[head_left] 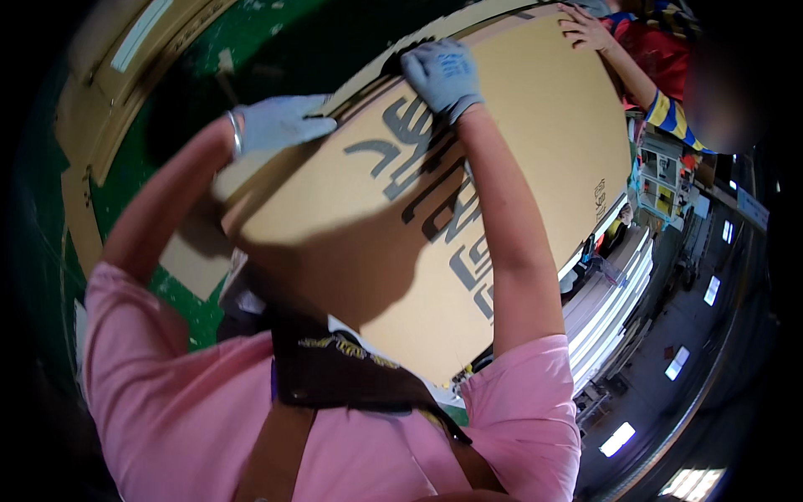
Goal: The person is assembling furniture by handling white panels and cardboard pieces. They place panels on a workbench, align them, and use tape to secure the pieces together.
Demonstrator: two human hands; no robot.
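Note:
A large brown cardboard box (535, 125) with dark print fills the middle of the view, lying aslant before me. My left hand (280, 124), in a pale grey glove, holds the box's far left edge, thumb on the near face and fingers along the rim. Farther along that edge, my right hand (445, 77), also gloved, is bent over the rim; its fingertips run into a black patch and are partly hidden. At the far right corner, a co-worker's bare hand (585, 32) rests on the same box.
Flat cardboard pieces (125, 75) stand at the left over a green floor (251, 29). The co-worker, in a striped sleeve (669, 117), is at the upper right. White shelving (661, 171) and a stack of long white pieces (615, 293) lie beyond the box's right side.

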